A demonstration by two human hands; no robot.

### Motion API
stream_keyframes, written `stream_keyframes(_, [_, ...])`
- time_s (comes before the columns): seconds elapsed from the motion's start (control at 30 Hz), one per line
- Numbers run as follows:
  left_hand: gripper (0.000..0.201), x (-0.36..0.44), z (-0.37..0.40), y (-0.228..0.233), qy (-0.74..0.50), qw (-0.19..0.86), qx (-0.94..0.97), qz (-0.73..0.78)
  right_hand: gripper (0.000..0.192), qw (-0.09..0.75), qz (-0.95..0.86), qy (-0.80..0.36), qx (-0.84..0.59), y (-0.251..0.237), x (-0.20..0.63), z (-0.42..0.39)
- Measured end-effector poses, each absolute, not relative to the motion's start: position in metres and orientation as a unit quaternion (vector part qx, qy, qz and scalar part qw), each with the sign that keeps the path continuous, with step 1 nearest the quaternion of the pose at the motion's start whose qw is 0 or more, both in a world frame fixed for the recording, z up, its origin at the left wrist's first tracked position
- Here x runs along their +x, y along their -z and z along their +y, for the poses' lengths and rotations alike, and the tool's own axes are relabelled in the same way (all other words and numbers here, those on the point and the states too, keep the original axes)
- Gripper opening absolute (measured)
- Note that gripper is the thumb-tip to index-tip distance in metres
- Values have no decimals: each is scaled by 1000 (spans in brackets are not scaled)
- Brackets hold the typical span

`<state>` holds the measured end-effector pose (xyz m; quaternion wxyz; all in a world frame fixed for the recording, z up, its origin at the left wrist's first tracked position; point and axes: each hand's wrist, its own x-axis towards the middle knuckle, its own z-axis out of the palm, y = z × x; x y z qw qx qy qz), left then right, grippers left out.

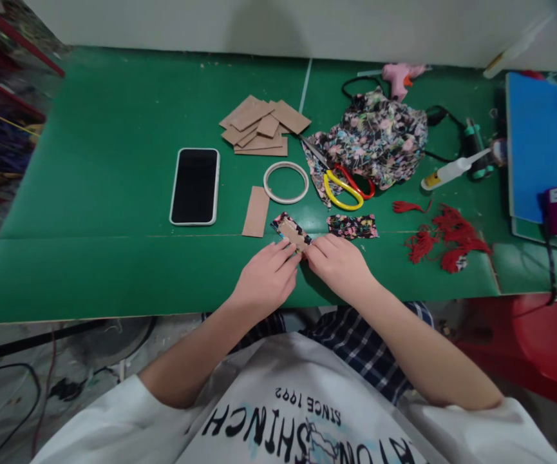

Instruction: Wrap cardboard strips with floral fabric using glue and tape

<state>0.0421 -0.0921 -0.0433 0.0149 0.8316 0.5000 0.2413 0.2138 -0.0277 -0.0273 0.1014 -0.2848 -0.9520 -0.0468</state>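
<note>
Between my hands lies a small cardboard piece [292, 231] with dark floral fabric folded over its edges. My left hand [269, 272] presses on its near side with the fingertips. At its right end, my right hand [336, 263] pinches the fabric edge. Just right of them is a flat floral fabric strip [353, 226]. A bare cardboard rectangle [255, 211] lies to the upper left, close to a roll of white tape [286, 182]. Yellow-and-red-handled scissors [344, 190] rest partly on a crumpled floral cloth [379, 138].
A phone [194, 187] lies at left, and a pile of cardboard pieces [263, 125] at the back. Red tassels [452, 238], a glue bottle [454, 171], a pink glue gun [402, 78] and a blue board [541, 142] occupy the right side of the green table [114, 270].
</note>
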Motion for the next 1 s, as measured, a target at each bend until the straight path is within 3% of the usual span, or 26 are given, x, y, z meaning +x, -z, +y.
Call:
stream_keyframes(0.23, [27, 43, -92, 43, -241, 17, 832, 499, 17, 57, -960, 55, -267, 25, 210, -20])
stream_keyframes(0.47, [27, 42, -92, 44, -245, 16, 830, 501, 22, 111, -944, -7, -310, 27, 216, -14])
stream_keyframes(0.73, [25, 36, -93, 30, -241, 63, 820, 516, 22, 115, -950, -36, -286, 27, 217, -19])
stream_keyframes(0.9, [34, -19, -71, 7, -235, -20, 705, 669, 22, 134, -946, -41, -293, 30, 217, -21])
stream_keyframes(1.0, [48, -53, -56, 5, -166, -31, 637, 752, 21, 155, -942, -41, -294, 32, 217, -21])
